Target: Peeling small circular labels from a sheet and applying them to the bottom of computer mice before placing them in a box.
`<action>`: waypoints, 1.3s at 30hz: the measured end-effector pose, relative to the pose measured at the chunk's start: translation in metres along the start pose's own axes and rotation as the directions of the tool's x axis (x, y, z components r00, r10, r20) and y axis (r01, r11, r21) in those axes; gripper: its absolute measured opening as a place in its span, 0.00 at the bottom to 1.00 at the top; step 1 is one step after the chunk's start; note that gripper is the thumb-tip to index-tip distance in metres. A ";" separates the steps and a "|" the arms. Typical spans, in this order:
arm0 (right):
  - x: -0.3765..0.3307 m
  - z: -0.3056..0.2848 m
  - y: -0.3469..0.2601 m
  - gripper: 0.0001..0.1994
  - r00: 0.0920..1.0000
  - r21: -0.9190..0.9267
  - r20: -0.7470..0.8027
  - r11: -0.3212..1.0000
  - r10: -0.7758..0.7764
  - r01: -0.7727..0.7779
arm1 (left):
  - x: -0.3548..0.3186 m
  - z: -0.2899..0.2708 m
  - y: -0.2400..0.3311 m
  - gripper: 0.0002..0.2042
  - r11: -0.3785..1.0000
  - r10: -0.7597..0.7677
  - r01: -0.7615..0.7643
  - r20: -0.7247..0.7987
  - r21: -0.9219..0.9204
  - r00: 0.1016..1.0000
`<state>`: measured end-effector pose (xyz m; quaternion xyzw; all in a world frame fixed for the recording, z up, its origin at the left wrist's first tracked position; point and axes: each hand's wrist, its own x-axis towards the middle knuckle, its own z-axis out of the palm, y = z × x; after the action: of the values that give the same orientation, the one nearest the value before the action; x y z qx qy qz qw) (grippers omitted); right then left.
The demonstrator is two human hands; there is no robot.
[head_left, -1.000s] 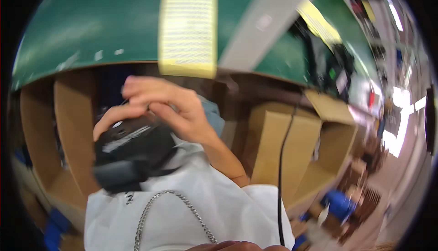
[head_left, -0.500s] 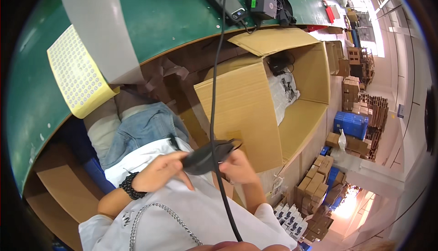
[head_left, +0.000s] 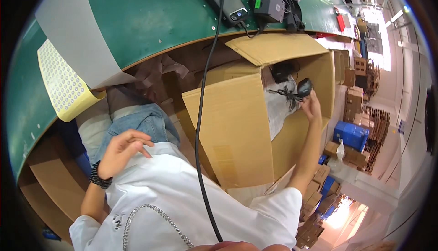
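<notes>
1. Adapter (head_left: 305,87) was pinched by R hand (head_left: 312,108) at box (head_left: 230,134) opening; cord (head_left: 290,97) was bundled, prob. vs. tangling.
2. Flap (head_left: 276,49) was folded out, prob. for access.
3. L hand (head_left: 122,153) was held empty, half-curled.

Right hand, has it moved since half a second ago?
Yes. Against the open carton, the right hand has moved up and rightward in view, from outside it to its opening, holding a black corded device.
</notes>
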<state>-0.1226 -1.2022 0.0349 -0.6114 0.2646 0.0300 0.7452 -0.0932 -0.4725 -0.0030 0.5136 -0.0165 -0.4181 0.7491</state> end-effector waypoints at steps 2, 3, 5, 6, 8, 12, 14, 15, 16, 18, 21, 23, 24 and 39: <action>0.041 -0.043 0.033 0.13 0.977 0.040 -0.212 0.999 0.023 -0.015 | -0.003 -0.008 0.003 0.10 1.000 -0.004 0.006 -0.073 0.025 0.997; 0.058 -0.062 0.046 0.12 0.947 0.059 -0.318 0.998 0.035 -0.017 | -0.004 -0.012 0.005 0.10 0.999 -0.014 0.019 -0.143 0.033 0.990; 0.097 -0.085 0.070 0.10 0.916 0.082 -0.394 0.996 0.073 -0.044 | -0.013 -0.020 -0.002 0.10 0.998 -0.034 0.044 -0.248 0.035 0.968; 0.104 -0.102 0.072 0.10 0.892 0.132 -0.420 0.984 0.168 -0.123 | -0.017 -0.024 -0.004 0.10 0.999 -0.034 0.043 -0.298 0.023 0.954; 0.125 -0.121 0.094 0.11 0.822 0.233 -0.453 0.936 0.346 -0.265 | -0.019 -0.027 -0.010 0.10 1.000 -0.025 0.030 -0.394 0.006 0.919; 0.164 -0.156 0.092 0.11 0.593 0.413 -0.524 0.792 0.611 -0.450 | -0.011 -0.026 -0.020 0.10 0.999 -0.004 0.020 -0.430 0.032 0.903; 0.159 -0.172 0.061 0.11 0.453 0.496 -0.560 0.719 0.694 -0.487 | -0.007 -0.031 -0.025 0.10 0.998 0.016 0.010 -0.402 0.062 0.916; 0.167 -0.157 0.083 0.11 0.445 0.509 -0.534 0.694 0.719 -0.510 | -0.004 -0.025 -0.024 0.10 0.996 0.002 0.034 -0.425 0.078 0.905; 0.154 -0.140 0.110 0.11 0.451 0.344 -0.671 0.786 0.589 -0.514 | -0.003 -0.019 -0.021 0.10 0.993 -0.003 0.056 -0.434 0.108 0.901; 0.134 -0.110 0.114 0.10 0.480 -0.050 -0.851 0.877 0.214 -0.479 | 0.003 -0.013 -0.018 0.09 0.985 0.005 0.068 -0.422 0.157 0.907; 0.107 -0.060 0.095 0.11 0.545 -0.650 -0.727 0.675 -0.417 -0.350 | 0.002 -0.014 -0.012 0.09 0.979 0.021 0.068 -0.425 0.194 0.905; 0.085 -0.045 0.061 0.12 0.540 -0.919 -0.392 0.347 -0.744 -0.190 | 0.005 -0.015 -0.012 0.09 0.979 0.038 0.056 -0.447 0.197 0.894; 0.103 0.003 0.062 0.13 0.488 -0.981 -0.191 0.154 -0.851 -0.116 | 0.012 -0.016 -0.012 0.08 0.977 0.043 0.046 -0.406 0.208 0.913; -0.014 0.579 -0.077 0.25 0.011 -0.113 0.711 -0.100 -0.703 0.989 | 0.033 -0.041 -0.068 0.09 0.388 0.554 -0.177 -0.076 0.905 0.829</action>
<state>0.1009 -0.6809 0.1745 -0.7978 -0.4152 -0.2577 0.3532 -0.0943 -0.4707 -0.0887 0.8699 -0.2003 -0.0664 0.4459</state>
